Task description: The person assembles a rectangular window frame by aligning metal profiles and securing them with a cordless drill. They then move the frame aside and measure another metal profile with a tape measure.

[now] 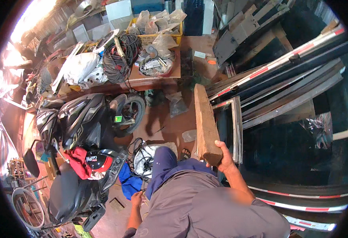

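A long, rough wooden beam (205, 123) slants up and away in front of my right side. My right hand (224, 158) is closed around its near end, with the thumb on the upper edge and the other fingers partly hidden beneath. My left hand (136, 199) hangs low on my left, next to a blue cloth (129, 181) and some black cable (137, 148). Its fingers are small in view, and I cannot make out whether they hold anything.
A black motorbike (82, 123) with a red cloth (78, 162) and a dark cap (98, 160) stands on the left. Ahead is a table (158, 81) with coiled cable (121, 57) and a yellow crate (177, 39). Glass panes (285, 150) and a frame (237, 131) lean on the right.
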{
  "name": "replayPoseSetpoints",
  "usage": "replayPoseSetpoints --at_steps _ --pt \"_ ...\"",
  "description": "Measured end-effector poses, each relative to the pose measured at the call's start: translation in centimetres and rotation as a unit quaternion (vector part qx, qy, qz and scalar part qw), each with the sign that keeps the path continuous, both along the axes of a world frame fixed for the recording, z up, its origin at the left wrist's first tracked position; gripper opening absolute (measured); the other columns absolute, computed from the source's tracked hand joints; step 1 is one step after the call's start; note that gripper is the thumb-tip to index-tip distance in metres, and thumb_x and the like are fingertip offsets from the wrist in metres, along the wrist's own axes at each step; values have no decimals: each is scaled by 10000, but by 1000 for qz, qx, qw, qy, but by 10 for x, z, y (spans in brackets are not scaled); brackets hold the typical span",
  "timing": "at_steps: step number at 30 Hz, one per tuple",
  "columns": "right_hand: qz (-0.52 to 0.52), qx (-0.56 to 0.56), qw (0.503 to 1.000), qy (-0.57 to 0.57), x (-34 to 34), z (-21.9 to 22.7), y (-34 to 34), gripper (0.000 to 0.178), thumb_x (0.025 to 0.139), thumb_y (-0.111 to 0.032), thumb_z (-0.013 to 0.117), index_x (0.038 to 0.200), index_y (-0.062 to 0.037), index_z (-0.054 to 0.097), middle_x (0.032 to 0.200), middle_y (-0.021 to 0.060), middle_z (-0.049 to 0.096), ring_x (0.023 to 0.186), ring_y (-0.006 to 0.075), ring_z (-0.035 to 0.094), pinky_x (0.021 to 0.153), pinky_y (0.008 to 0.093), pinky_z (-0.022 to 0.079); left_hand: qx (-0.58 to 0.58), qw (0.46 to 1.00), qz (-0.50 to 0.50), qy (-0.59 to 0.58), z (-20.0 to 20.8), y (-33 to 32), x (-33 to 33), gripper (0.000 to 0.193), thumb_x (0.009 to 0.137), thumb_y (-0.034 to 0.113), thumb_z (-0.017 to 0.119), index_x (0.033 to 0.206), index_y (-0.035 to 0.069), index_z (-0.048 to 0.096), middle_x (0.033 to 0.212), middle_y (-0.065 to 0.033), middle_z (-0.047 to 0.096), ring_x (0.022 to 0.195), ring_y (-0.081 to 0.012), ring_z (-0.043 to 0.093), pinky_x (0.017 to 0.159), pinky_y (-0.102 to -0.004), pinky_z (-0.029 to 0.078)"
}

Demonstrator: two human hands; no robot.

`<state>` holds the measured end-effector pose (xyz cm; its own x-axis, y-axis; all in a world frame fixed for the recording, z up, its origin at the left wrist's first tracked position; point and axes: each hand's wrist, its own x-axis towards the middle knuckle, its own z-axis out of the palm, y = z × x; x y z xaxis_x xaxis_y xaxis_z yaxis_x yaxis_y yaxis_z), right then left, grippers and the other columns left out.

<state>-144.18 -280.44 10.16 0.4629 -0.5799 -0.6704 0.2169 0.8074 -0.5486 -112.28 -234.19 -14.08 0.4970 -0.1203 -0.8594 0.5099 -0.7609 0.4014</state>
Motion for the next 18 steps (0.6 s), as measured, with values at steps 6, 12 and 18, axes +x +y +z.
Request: replayPoseSetpoints --at_steps 6,12,18 --pt "-15 -18 1000 12 60 1 -129 682 899 -548 676 1333 -28 599 1089 147 723 897 262 753 502 450 637 80 971 -203 -95 -8 -92 26 376 937 320 774 1140 5 803 1014 -120 806 959 -205 749 853 -341 560" --pt "-44 -46 997 44 129 -28 -256 701 895 -574 677 1325 -26 602 1036 132 736 788 249 761 476 408 633 -22 984 -172 -39 -26 -248 160 342 947 309 776 1103 5 771 866 -84 758 803 -198 725 701 -327 552" --pt "-86 -69 994 9 182 -79 -366 656 903 -558 682 1286 -27 634 1032 132 744 800 249 768 501 409 638 -197 980 -25 2 55 -477 274 315 1023 196 695 1268 4 644 853 -49 663 654 -102 584 534 -251 421"
